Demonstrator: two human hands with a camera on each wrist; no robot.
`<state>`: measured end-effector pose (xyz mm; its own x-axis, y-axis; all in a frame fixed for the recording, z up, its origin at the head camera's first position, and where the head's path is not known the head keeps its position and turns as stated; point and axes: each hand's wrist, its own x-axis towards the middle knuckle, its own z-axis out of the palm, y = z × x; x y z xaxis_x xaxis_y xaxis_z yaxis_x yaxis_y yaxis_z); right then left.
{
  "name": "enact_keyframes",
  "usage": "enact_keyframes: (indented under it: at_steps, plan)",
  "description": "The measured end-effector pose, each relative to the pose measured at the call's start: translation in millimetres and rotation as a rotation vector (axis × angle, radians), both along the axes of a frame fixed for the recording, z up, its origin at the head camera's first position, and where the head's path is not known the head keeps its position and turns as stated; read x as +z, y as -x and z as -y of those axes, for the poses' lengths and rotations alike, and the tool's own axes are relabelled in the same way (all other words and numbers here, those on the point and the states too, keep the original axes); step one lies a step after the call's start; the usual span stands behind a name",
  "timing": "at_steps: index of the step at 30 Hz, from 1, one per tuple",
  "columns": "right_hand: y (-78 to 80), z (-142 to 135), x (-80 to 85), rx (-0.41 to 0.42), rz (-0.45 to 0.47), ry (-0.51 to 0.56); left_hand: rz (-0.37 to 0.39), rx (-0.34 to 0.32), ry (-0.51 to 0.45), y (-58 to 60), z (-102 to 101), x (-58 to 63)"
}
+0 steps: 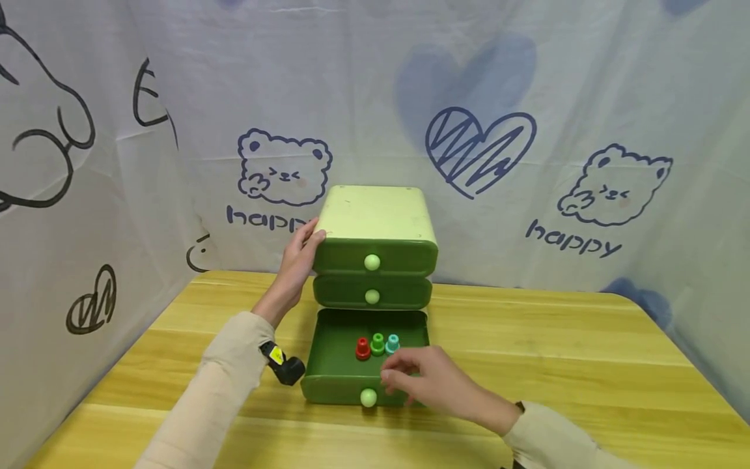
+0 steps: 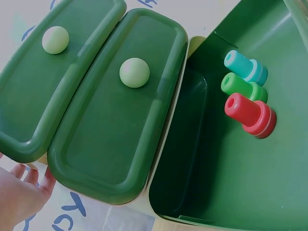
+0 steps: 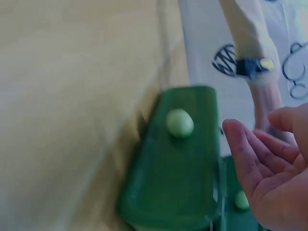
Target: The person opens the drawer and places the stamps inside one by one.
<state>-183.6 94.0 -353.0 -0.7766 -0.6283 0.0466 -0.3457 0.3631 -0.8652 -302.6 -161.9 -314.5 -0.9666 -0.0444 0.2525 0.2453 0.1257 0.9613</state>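
A small drawer cabinet (image 1: 375,212) with a pale yellow-green top and dark green drawer fronts stands on the table. Its bottom drawer (image 1: 334,355) is pulled out, while the two drawers above it are closed. Inside lie a red peg-like piece (image 1: 362,349), a green one (image 1: 377,344) and a light blue one (image 1: 392,343), side by side in a row. My left hand (image 1: 297,260) rests against the cabinet's left side, thumb near the top front corner. Over the front right of the pulled-out drawer hovers my right hand (image 1: 436,384), fingers loosely bent and nothing between them (image 3: 276,163).
Round pale green knobs (image 1: 372,262) stick out from the drawer fronts. The wooden table (image 1: 527,365) extends to both sides of the cabinet. Behind it hangs a white cloth (image 1: 375,98) printed with bears and hearts.
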Motion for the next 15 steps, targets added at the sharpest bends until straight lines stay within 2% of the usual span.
enact_keyframes:
  at_steps: [6, 11, 15]
  plan:
    - [-13.3, 7, -19.0, 0.028, 0.031, -0.065, -0.004, 0.001, 0.005, -0.6, 0, 0.9]
    - [-15.7, 11, -38.3, 0.026, 0.022, -0.129, 0.000, -0.006, 0.005, -1.1, 0, 0.6]
    - [-15.7, 15, -49.4, -0.006, 0.002, -0.124, 0.002, -0.010, 0.008, -0.5, 0, -0.7]
